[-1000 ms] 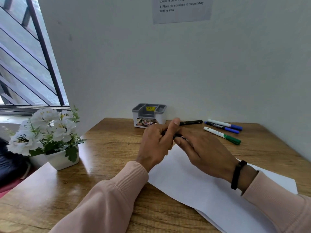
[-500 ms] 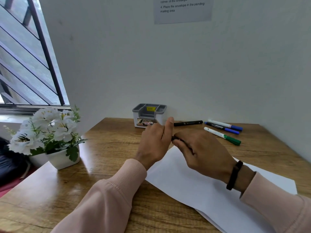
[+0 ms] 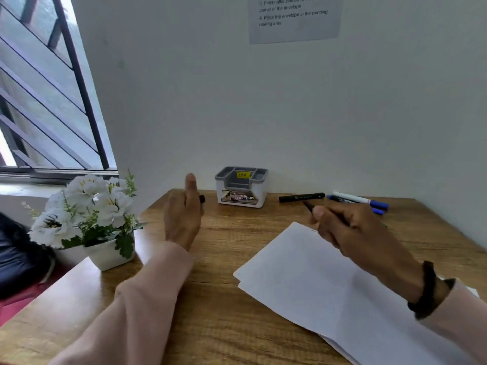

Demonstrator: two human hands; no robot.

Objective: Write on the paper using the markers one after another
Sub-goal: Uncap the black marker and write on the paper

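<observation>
White paper (image 3: 311,280) lies on the wooden desk (image 3: 226,241), right of centre. My right hand (image 3: 347,230) hovers over the paper's far corner, gripping an uncapped black marker (image 3: 309,206) with its tip pointing up and left. My left hand (image 3: 183,214) is raised to the left, holding the marker's black cap (image 3: 202,199) between its fingers. A black marker (image 3: 301,197) and two blue-capped markers (image 3: 369,202) lie by the wall at the back right; the green marker is mostly hidden behind my right hand.
A grey and white organiser box (image 3: 241,187) stands against the wall at the desk's back centre. A white pot of white flowers (image 3: 89,219) sits at the desk's left edge. A window (image 3: 39,101) is at left.
My hands were together over the paper's corner, pulling at the marker. They have now separated: the left swung left with the cap, the right moved right with the uncapped marker.
</observation>
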